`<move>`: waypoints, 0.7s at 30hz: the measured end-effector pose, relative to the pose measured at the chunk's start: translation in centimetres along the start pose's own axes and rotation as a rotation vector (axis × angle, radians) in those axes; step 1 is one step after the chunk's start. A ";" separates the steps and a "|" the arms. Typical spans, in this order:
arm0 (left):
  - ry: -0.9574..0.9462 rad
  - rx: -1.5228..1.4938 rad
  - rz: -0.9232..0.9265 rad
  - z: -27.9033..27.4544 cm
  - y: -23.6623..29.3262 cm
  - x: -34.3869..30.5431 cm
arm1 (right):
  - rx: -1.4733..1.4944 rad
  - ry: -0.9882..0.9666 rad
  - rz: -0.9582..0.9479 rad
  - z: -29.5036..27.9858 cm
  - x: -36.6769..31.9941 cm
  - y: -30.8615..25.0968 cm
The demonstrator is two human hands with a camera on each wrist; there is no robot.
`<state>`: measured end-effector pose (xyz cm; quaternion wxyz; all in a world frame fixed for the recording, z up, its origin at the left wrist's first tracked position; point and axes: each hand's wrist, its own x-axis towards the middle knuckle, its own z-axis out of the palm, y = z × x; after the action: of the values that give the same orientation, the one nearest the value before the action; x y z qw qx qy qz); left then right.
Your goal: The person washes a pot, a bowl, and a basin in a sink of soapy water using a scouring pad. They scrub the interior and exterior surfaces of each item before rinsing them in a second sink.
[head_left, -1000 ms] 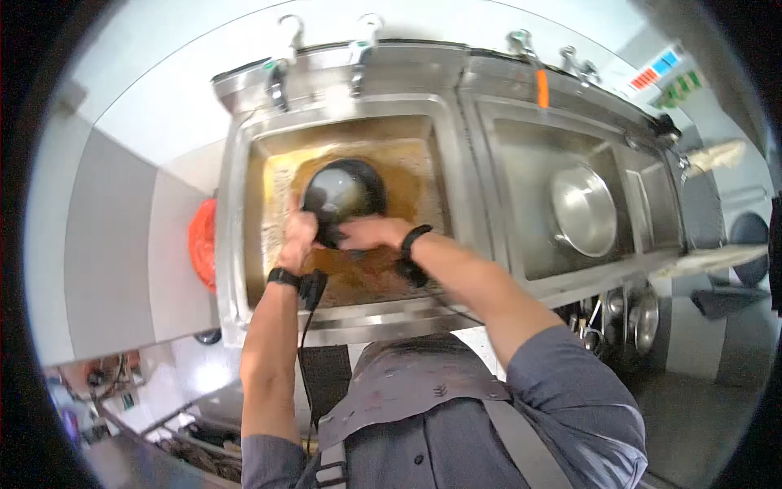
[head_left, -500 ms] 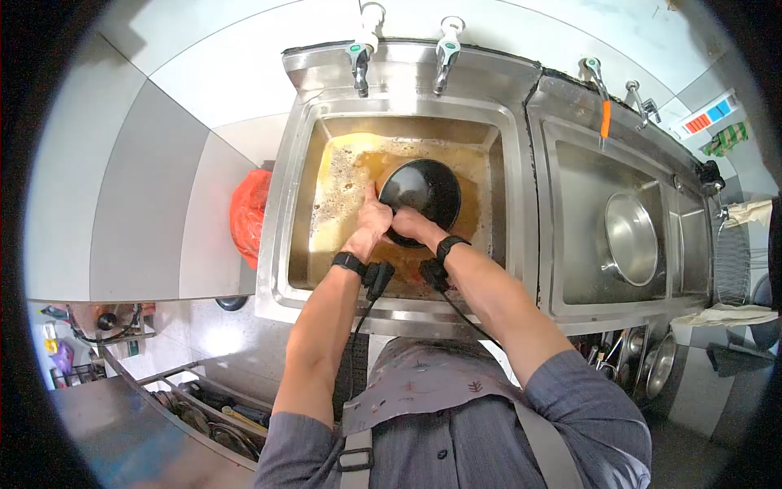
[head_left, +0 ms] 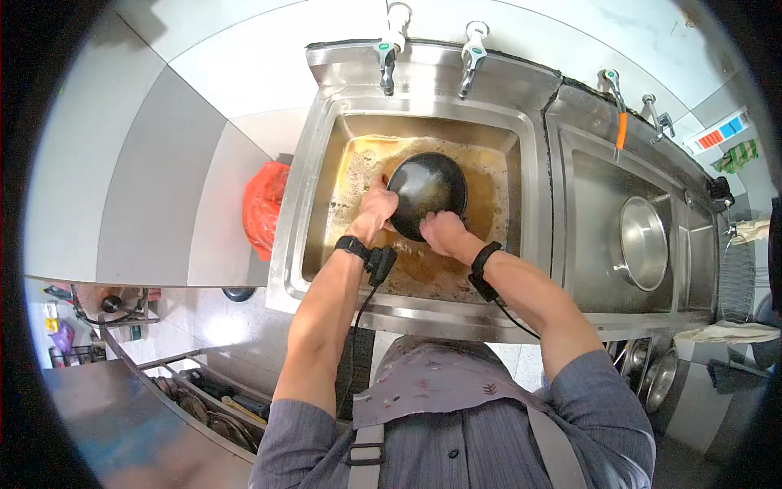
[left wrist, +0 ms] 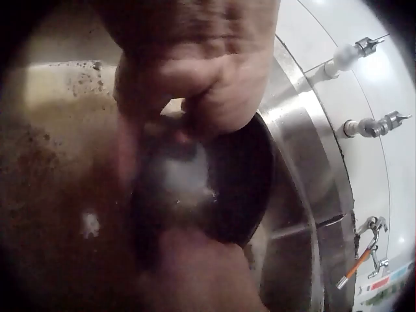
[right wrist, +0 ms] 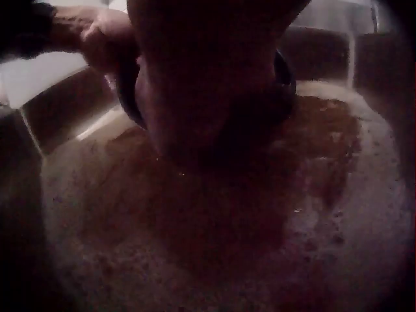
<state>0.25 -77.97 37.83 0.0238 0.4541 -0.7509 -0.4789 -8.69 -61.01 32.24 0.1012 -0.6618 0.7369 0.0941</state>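
A round black pan [head_left: 428, 181] is held tilted over brownish, foamy water in the left sink [head_left: 297, 187]. On its left side the left hand [head_left: 377, 205] grips the rim, thumb against the wall. The right hand [head_left: 444, 231] lies at the lower inner part of the pan, fingers bent against its surface; whether anything is under them is hidden. In the left wrist view the left hand [left wrist: 221, 84] is above the dark pan [left wrist: 244, 175], with the right hand [left wrist: 208, 266] blurred below. The right wrist view is dark, the right hand [right wrist: 201, 78] covering most of the pan.
A metal pan [head_left: 643, 243] lies in the right sink [head_left: 586, 308]. Taps [head_left: 472, 57] stand along the back wall, one with an orange hose [head_left: 621, 130]. A red plastic bag [head_left: 265, 210] is left of the sinks; utensils fill a rack [head_left: 216, 416] at lower left.
The head view has shifted, so the sinks appear further right. The right hand has moved rightward across the pan, away from the left hand, which keeps its place at the rim.
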 end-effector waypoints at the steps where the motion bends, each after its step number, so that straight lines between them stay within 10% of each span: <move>1: -0.061 -0.152 -0.069 0.1 -0.4 0.5 | 0.074 0.104 0.008 0.2 0.3 0.0; 5: 0.026 -0.172 -0.095 2.9 -3.6 1.8 | 0.356 0.368 0.031 -1.3 1.1 -1.0; 11: 0.182 0.016 0.020 3.3 -7.1 2.7 | 0.916 0.053 -0.025 -0.5 1.9 0.0; 13: 0.111 0.166 0.188 2.7 -7.4 2.4 | 0.482 -0.275 -0.005 0.9 1.5 2.2; 16: -0.085 0.046 -0.079 0.6 0.7 -3.7 | -0.313 -0.210 -0.044 -1.8 0.1 3.7; 21: -0.161 0.006 -0.131 0.9 2.4 -4.8 | -0.265 -0.064 0.165 0.1 2.2 3.2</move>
<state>1.07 -73.63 41.04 -0.0692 0.4623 -0.7207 -0.5120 -12.14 -62.79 31.57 0.0283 -0.6032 0.7662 0.2196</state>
